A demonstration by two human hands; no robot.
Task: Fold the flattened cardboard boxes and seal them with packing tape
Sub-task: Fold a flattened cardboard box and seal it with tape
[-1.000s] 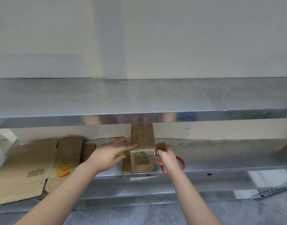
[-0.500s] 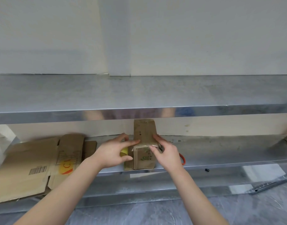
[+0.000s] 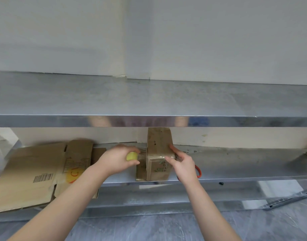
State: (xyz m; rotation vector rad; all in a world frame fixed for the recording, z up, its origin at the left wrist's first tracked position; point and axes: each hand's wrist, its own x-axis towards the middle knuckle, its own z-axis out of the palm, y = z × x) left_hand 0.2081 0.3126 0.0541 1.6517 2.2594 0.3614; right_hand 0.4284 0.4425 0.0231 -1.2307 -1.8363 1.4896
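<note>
A small folded cardboard box [image 3: 158, 146] stands on the lower metal shelf [image 3: 236, 164]. My left hand [image 3: 117, 160] grips a roll of clear packing tape with a yellow-green core [image 3: 132, 156], just left of the box. A strip of clear tape stretches from the roll over the box's front top edge. My right hand [image 3: 181, 162] holds the box's right side, thumb on the front top edge over the tape and fingers along the side. Flattened cardboard boxes [image 3: 33, 173] lie at the left of the same shelf.
The upper metal shelf [image 3: 149, 101] overhangs the work area and hides the top rear of the box. A red-handled tool [image 3: 198, 169] lies on the shelf behind my right hand. A grey tiled floor [image 3: 149, 228] runs below, with a metal rail [image 3: 288, 197] at right.
My left hand has pulled away leftward from the box with the tape roll, stretching tape out. My right hand shifted from the box's top front to its right side.
</note>
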